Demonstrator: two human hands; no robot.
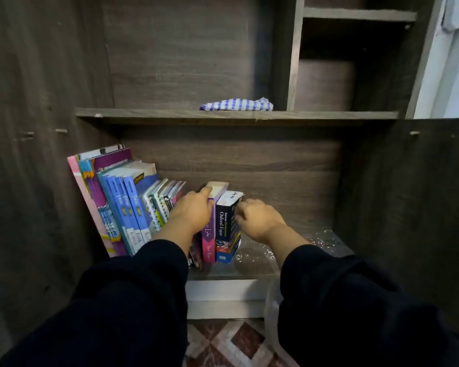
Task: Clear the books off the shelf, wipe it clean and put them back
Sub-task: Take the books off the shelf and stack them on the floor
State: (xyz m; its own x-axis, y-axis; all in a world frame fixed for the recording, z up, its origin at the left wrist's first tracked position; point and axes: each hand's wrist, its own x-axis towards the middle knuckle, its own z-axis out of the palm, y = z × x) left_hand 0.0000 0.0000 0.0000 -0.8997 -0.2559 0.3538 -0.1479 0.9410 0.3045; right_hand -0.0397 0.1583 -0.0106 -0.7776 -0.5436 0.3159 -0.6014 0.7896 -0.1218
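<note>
Bracketing the last two books on the lower shelf (289,260), my left hand (194,211) curls over the top of the purple book (209,234) while my right hand (257,219) has its fingers bent against the far right side of the dark Oxford Fajar dictionary (227,229). Both stand upright at the right end of the row, touching each other. To their left, the rest lean against the cabinet wall: tall pink and purple workbooks (96,186), blue ones (127,205), then several thin books (162,200); I count roughly a dozen books, though my arm hides some. If I pull these two out, I judge the thin books could topple rightward, since nothing else props them. White specks (318,241) litter the shelf on the right. One checked cloth (236,104) lies on the shelf above.
</note>
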